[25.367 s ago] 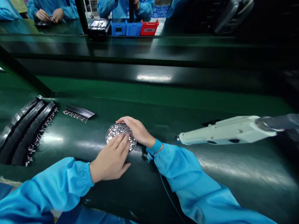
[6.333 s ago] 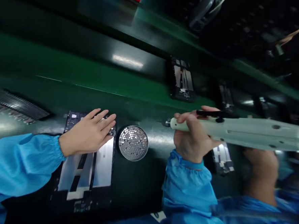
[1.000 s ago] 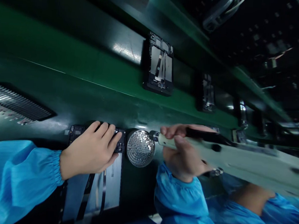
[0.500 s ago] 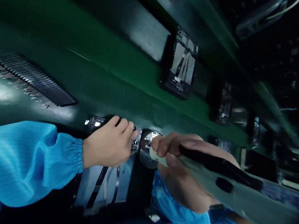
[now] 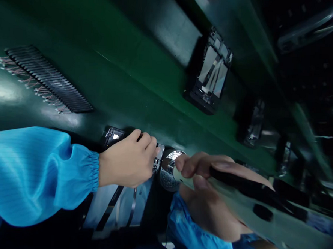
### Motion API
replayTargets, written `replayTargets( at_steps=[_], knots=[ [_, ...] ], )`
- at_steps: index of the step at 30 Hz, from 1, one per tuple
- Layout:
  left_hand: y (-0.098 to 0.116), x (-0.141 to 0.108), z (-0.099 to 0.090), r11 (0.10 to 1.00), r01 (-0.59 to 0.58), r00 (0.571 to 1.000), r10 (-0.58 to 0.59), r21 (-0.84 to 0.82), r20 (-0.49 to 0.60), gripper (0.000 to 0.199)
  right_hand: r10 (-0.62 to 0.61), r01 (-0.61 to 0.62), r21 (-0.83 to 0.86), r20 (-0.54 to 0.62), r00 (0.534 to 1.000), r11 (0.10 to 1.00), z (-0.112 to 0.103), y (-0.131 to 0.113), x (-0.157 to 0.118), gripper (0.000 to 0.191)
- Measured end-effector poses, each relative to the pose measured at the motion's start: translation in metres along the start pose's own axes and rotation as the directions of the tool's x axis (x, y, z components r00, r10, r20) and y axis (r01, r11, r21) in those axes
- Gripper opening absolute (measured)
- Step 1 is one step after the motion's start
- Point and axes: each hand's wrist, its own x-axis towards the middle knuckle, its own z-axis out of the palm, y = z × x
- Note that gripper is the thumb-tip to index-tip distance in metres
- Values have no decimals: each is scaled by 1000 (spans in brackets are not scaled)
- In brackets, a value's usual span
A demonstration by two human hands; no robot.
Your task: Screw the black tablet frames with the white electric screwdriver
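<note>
My left hand [image 5: 131,160], in a blue elasticated sleeve, lies across the top part of an opened phone [image 5: 126,204], its fingers curled over the exposed circuit board. White film and dark ribbon strips show below the hand. My right hand [image 5: 205,175] is closed round an electric screwdriver [image 5: 238,192], pale green with a black lever. The screwdriver's nose end points at a round metal dish [image 5: 167,179] just right of the phone. Whether its tip touches the dish or the phone is hard to make out. What lies under my left fingers is hidden.
On the green bench surface, a row of thin black strips with wires [image 5: 50,81] lies at the left. Another opened phone [image 5: 211,72] sits in a black holder beyond my hands. More phones in holders [image 5: 255,124] continue along the line to the right, blurred.
The whole view has shifted slightly, so bench items appear farther right. Both hands keep nearly the same places relative to the phone and the dish, with their grips unchanged.
</note>
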Motion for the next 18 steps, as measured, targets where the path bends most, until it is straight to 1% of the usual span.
replayTargets(
  at_steps=[3, 5, 7, 9, 12, 14, 18],
  knots=[
    [0, 1, 1, 1000, 3, 1000, -3, 9, -6, 45, 38, -38, -3, 58, 998, 999, -3, -2, 1, 32],
    [0, 2, 1, 1000, 2, 1000, -2, 19, -7, 45, 44, -44, -6, 35, 998, 999, -1, -3, 1, 27],
    [1, 3, 0, 1000, 3, 1000, -3, 28, -2, 45, 22, -22, -3, -25, 999, 1000, 2, -3, 1, 22],
    [2, 3, 0, 1000, 7, 1000, -7, 26, 10, 45, -18, 17, -17, -61, 998, 1000, 6, -2, 0, 22],
    [2, 4, 0, 1000, 15, 1000, -15, 4, 17, 44, -69, 67, -52, -30, 997, 996, 10, 1, 0, 27],
    [0, 4, 1, 999, 23, 1000, -23, -22, 12, 44, -80, 79, -36, -11, 997, 996, 10, 4, 1, 30],
    [-1, 1, 4, 999, 28, 1000, -27, -39, 15, 48, -74, 76, 32, -48, 996, 997, 9, 14, -1, 28]
  ],
)
